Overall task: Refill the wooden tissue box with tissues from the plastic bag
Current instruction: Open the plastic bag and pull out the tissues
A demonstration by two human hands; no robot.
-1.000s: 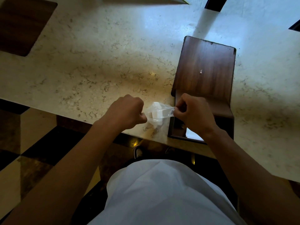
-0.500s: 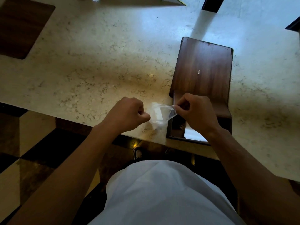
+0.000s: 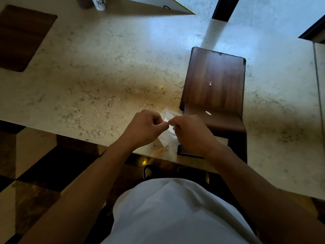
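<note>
A small clear plastic bag (image 3: 167, 138) with white tissue inside hangs just above the counter's front edge. My left hand (image 3: 146, 127) and my right hand (image 3: 191, 132) both pinch its top, fingertips almost touching. The dark wooden tissue box (image 3: 213, 81) lies on the marble counter right of the bag, its lid slid back and its near end open. My right hand and wrist hide most of that opening.
The marble counter (image 3: 105, 81) stretches to the left and back. A dark wooden mat (image 3: 21, 34) lies at the far left. A white board (image 3: 149, 6) and a marbled cup (image 3: 98, 3) stand at the back. A raised ledge (image 3: 319, 85) borders the right.
My hands have come together, from holding the bag's top stretched apart to pinching it at one spot. The bag now hangs lower between them.
</note>
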